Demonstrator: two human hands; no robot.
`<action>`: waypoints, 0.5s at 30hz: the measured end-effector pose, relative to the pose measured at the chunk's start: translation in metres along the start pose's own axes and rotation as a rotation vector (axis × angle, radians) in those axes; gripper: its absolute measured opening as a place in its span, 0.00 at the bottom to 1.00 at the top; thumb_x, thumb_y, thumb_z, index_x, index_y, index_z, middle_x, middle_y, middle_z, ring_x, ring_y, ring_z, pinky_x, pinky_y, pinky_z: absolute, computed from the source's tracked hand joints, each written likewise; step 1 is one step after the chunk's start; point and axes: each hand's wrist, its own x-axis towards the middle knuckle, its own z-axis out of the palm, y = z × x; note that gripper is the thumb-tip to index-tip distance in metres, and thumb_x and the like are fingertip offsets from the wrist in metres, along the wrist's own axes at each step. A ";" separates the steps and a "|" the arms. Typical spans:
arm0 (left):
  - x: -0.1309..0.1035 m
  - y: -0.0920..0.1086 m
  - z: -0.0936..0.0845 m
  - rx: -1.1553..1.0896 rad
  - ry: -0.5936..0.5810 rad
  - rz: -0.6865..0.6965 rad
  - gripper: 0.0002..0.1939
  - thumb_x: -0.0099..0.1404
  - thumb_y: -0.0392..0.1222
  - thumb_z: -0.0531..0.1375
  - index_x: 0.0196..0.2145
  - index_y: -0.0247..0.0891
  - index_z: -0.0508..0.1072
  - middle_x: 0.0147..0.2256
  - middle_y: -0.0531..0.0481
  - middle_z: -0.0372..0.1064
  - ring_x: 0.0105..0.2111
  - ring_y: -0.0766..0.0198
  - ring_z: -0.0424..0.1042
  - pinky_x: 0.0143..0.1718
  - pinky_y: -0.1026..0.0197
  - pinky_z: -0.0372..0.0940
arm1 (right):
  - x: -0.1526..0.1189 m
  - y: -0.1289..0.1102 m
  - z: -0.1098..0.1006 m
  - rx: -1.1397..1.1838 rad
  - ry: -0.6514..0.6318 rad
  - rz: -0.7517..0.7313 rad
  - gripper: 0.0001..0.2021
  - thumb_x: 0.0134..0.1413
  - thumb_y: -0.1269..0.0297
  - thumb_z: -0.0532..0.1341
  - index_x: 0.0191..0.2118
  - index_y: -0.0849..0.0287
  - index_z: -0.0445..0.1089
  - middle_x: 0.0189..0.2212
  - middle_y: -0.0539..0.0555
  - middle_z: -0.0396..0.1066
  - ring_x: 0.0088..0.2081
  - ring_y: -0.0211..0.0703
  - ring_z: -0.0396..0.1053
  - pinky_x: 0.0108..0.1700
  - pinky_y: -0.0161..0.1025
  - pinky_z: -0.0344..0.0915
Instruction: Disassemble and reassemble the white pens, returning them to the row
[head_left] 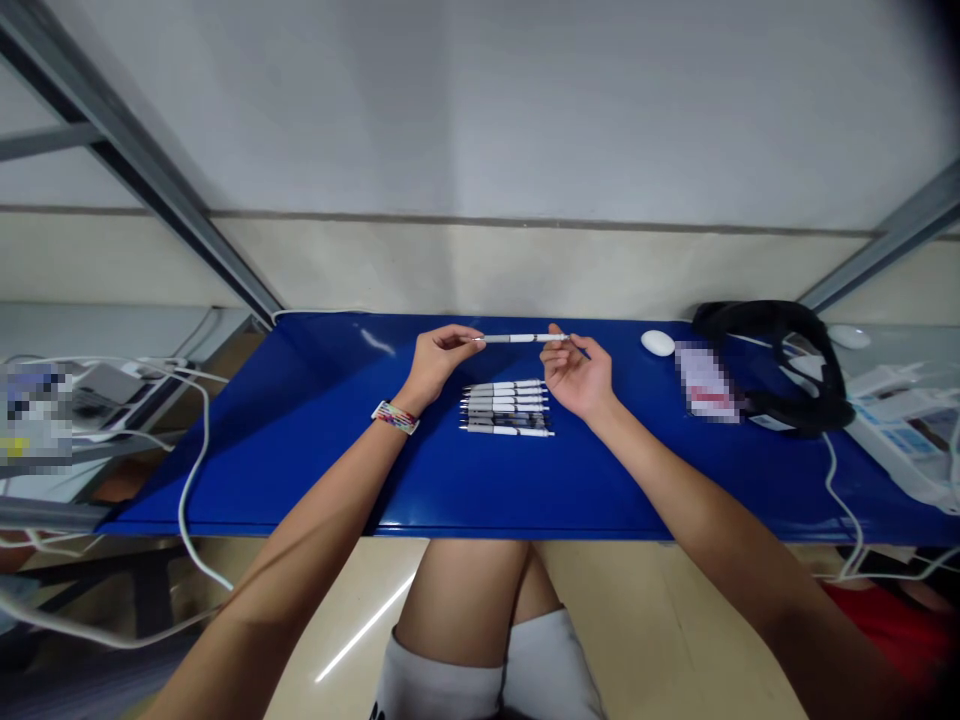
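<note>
A white and grey pen point(517, 339) is held level between my two hands, above the blue table. My left hand point(442, 360) pinches its grey tip end with thumb and fingers. At the other end, the thumb and fingers of my right hand point(579, 376) close on the pen's white end, palm turned up. Below the held pen, several similar pens point(506, 407) lie side by side in a row on the table, tips to the left. The back of my right hand is close to the right ends of the upper ones.
A white oval mouse point(658, 343) and a blurred-out card point(707, 382) lie to the right, beside a black strapped headset point(780, 370). White cables point(196, 470) hang at the left of the blue table point(300, 440). Behind it stands a wall point(337, 260).
</note>
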 end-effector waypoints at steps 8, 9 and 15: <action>-0.002 0.002 0.001 0.019 -0.008 0.008 0.15 0.56 0.50 0.78 0.37 0.40 0.86 0.34 0.47 0.82 0.35 0.60 0.78 0.43 0.56 0.73 | -0.001 -0.001 -0.001 -0.012 -0.012 -0.007 0.14 0.60 0.71 0.61 0.51 0.58 0.75 0.28 0.48 0.72 0.26 0.34 0.67 0.26 0.28 0.70; -0.002 0.002 0.001 0.015 -0.007 0.007 0.15 0.56 0.50 0.78 0.37 0.40 0.86 0.34 0.47 0.82 0.35 0.60 0.78 0.43 0.56 0.73 | -0.001 -0.001 -0.001 -0.003 -0.014 -0.003 0.15 0.61 0.70 0.61 0.52 0.58 0.75 0.29 0.49 0.73 0.27 0.34 0.68 0.27 0.28 0.71; -0.001 0.002 0.000 0.024 0.001 0.015 0.15 0.56 0.50 0.78 0.37 0.40 0.86 0.34 0.47 0.82 0.35 0.59 0.78 0.44 0.55 0.73 | 0.001 -0.001 -0.002 -0.006 -0.010 0.009 0.12 0.60 0.73 0.61 0.48 0.59 0.74 0.27 0.48 0.70 0.25 0.32 0.66 0.26 0.26 0.69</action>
